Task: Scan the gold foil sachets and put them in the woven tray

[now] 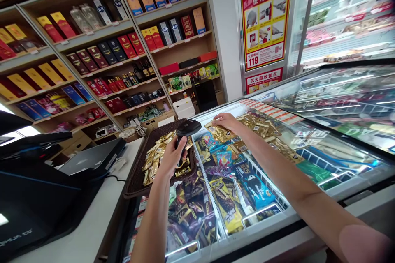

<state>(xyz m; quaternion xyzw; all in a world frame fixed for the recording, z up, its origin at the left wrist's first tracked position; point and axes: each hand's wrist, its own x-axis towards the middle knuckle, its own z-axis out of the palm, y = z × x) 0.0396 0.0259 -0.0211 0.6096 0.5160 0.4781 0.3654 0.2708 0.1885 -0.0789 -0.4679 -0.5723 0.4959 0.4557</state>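
My left hand [170, 157] is wrapped round the grip of a black barcode scanner [187, 128], whose head points towards the far side of the freezer lid. My right hand [226, 122] reaches over the glass lid [311, 144] and rests with its fingers on a gold sachet [219, 131], one of several scattered on the glass. A dark wicker basket [135, 176] full of the same gold sachets [157, 152] sits under my left hand, at the freezer's left edge.
Under the glass the freezer holds wrapped ice creams [225, 197] in wire compartments. A white counter [92, 222] at left carries a black till screen [33, 189] and a printer [92, 158]. Shelves of boxed bottles [101, 49] fill the back wall. A red fire-hydrant poster [265, 16] hangs beside a glass-door fridge [345, 16].
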